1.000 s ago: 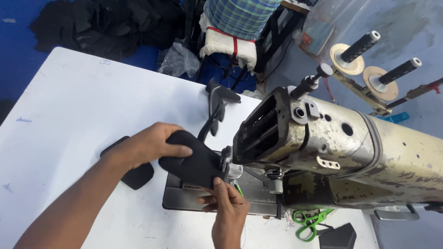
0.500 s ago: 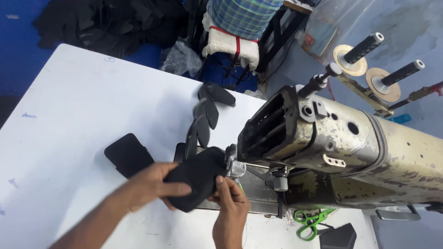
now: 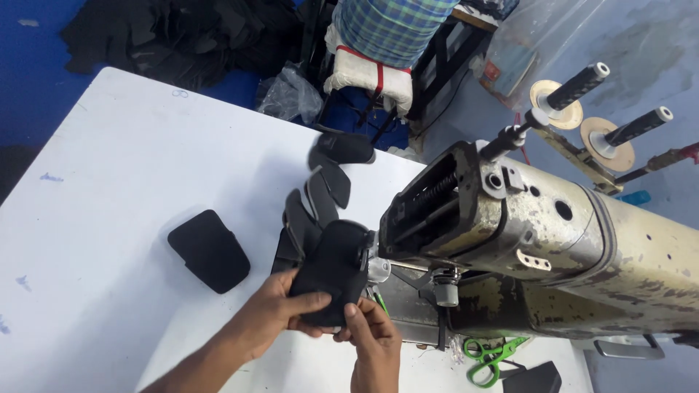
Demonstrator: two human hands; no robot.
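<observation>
Both hands hold one black padded fabric piece (image 3: pixel 336 266) at the needle end of a worn, cream-coloured sewing machine (image 3: pixel 553 247). My left hand (image 3: pixel 280 309) grips the piece's near left edge with thumb on top. Pinching its near right corner is my right hand (image 3: pixel 371 335). A chain of sewn black pieces (image 3: pixel 328 182) trails away behind the machine's foot toward the table's far edge. A separate black pad (image 3: pixel 210 249) lies flat to the left, apart from my hands.
The white table (image 3: pixel 109 160) extends left. Green-handled scissors (image 3: pixel 489 356) lie under the machine arm, with a black piece (image 3: pixel 535 378) beside them. Thread stands (image 3: pixel 582 91) rise at the far right. A heap of black fabric (image 3: pixel 175 36) and a checked cushion (image 3: pixel 389 25) sit beyond the table.
My left hand drew back from on top of the piece to its near edge. The sewn chain behind the foot has spread out, and the loose pad is now uncovered.
</observation>
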